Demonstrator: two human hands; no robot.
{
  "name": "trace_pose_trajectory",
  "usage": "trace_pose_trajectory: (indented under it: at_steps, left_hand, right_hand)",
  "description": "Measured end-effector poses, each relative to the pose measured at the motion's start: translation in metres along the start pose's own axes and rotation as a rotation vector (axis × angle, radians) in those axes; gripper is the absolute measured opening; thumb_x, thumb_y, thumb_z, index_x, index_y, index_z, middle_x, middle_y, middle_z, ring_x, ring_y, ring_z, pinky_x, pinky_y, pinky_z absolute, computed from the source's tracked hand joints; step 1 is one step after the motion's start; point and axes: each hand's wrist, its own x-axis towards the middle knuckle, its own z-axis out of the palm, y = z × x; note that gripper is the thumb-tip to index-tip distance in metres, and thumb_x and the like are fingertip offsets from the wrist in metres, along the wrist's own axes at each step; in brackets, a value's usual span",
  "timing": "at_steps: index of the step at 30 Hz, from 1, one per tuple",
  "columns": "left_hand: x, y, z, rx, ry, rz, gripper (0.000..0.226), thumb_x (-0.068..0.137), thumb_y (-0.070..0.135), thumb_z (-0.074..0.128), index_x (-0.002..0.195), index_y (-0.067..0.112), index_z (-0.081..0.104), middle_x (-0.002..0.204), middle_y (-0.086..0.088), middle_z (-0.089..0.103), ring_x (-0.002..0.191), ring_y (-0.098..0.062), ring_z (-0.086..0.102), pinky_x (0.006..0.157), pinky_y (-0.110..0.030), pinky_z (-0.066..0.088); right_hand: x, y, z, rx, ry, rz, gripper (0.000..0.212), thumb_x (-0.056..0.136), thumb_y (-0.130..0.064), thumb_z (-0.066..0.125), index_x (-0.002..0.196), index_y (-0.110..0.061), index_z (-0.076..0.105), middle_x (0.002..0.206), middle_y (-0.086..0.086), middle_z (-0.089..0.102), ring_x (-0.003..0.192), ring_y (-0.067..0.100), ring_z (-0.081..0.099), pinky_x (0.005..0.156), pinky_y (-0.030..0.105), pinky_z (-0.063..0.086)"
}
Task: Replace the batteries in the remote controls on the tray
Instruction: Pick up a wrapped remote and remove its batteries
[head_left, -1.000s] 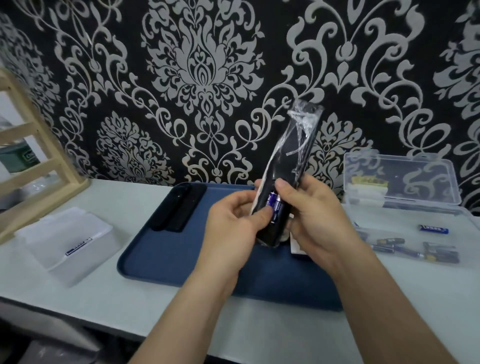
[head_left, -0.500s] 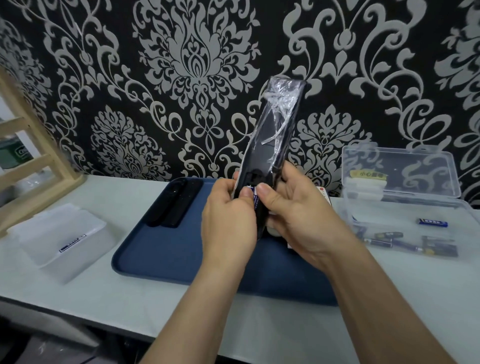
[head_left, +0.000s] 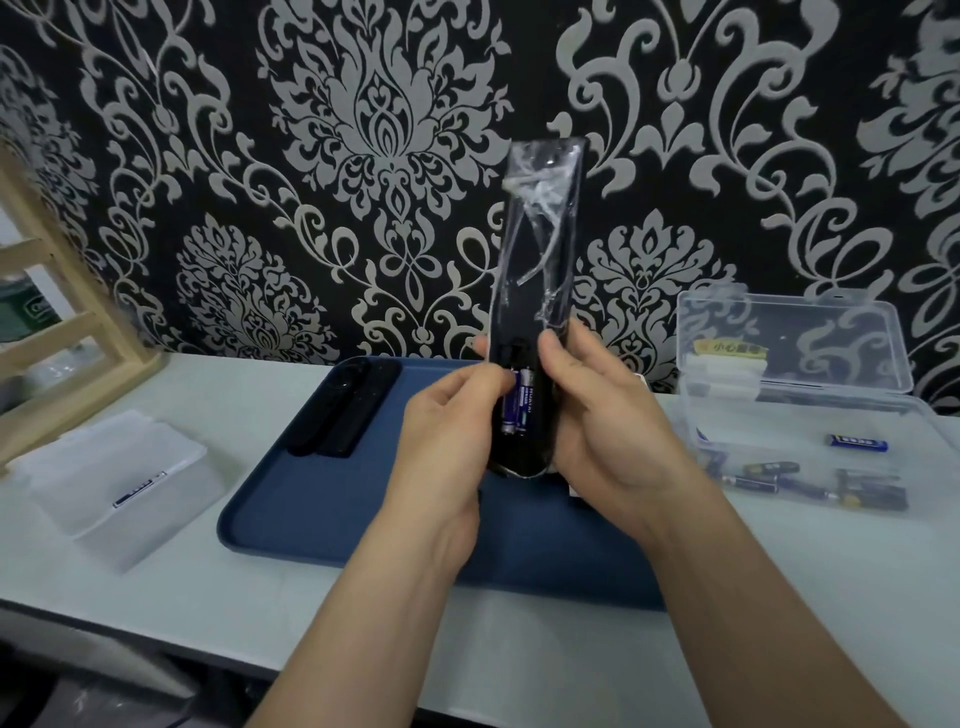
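I have the wrapped remote (head_left: 540, 291) upright above the blue tray (head_left: 322, 514), its back facing me and clear film crinkled over its upper half. My left hand (head_left: 441, 436) grips its lower left edge, with the thumb lying against the purple batteries (head_left: 519, 402). The two of them sit side by side in the open compartment. My right hand (head_left: 613, 436) grips the right edge. Its fingers (head_left: 558, 358) are curled round the body, and the thumb rests at the top of the compartment. So both sets of fingers are clamped on the remote, though the ones behind it are hidden from me.

Two black remotes (head_left: 343, 410) lie side by side at the far left of the tray. On the desk (head_left: 571, 649) to the right of the tray stands a clear box (head_left: 810, 415) with its lid raised towards the patterned wall (head_left: 260, 156). Loose batteries (head_left: 763, 470) lie on its floor, and a blue one (head_left: 857, 442) lies apart from them. A white box (head_left: 114, 483) sits left of the tray, and a wooden rack (head_left: 67, 374) stands at the far left edge.
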Motion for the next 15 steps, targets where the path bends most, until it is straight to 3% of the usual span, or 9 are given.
trace_pose_trajectory:
  at_steps: [4,8,10,12,15]
  left_hand:
    - [0.002,-0.003,0.003,-0.044,0.074,-0.046,0.008,0.083,0.021,0.056,0.083,0.015,0.061,0.066,-0.003,0.056,0.061,-0.017,0.05,0.059,-0.031,0.04]
    - [0.004,-0.004,0.004,-0.119,0.101,-0.064,0.007,0.079,0.009,0.05,0.075,0.013,0.054,0.066,-0.005,0.052,0.061,-0.018,0.047,0.062,-0.035,0.04]
    - [0.004,-0.006,0.006,-0.129,0.09,-0.068,0.008,0.079,0.008,0.05,0.079,0.012,0.056,0.069,-0.008,0.054,0.059,-0.017,0.049,0.059,-0.033,0.041]
    - [0.006,-0.008,0.007,-0.144,0.084,-0.075,0.011,0.08,0.01,0.052,0.085,0.01,0.061,0.074,-0.011,0.058,0.062,-0.019,0.053,0.058,-0.031,0.044]
    - [0.01,-0.012,0.01,-0.223,0.107,-0.097,0.016,0.08,0.011,0.053,0.088,0.009,0.067,0.083,-0.014,0.065,0.077,-0.025,0.061,0.073,-0.042,0.051]
  right_hand:
    - [0.001,0.008,0.002,-0.172,-0.009,-0.014,0.025,0.102,-0.022,0.045,0.12,-0.023,0.063,0.12,0.011,0.068,0.098,0.02,0.066,0.08,0.042,0.056]
    - [0.002,0.013,0.002,-0.265,0.003,-0.022,0.024,0.103,-0.025,0.045,0.118,-0.028,0.063,0.105,0.001,0.072,0.093,0.013,0.068,0.074,0.033,0.058]
    - [0.003,0.014,-0.001,-0.317,0.021,-0.059,0.024,0.103,-0.025,0.044,0.118,-0.024,0.063,0.107,0.006,0.072,0.093,0.014,0.068,0.072,0.031,0.058]
    - [0.004,0.018,-0.002,-0.377,0.045,-0.099,0.024,0.104,-0.025,0.043,0.119,-0.024,0.062,0.113,0.008,0.07,0.101,0.017,0.067,0.079,0.031,0.058]
    - [0.005,0.025,-0.001,-0.467,0.066,-0.138,0.024,0.104,-0.024,0.044,0.119,-0.023,0.062,0.112,0.003,0.071,0.109,0.016,0.065,0.096,0.033,0.052]
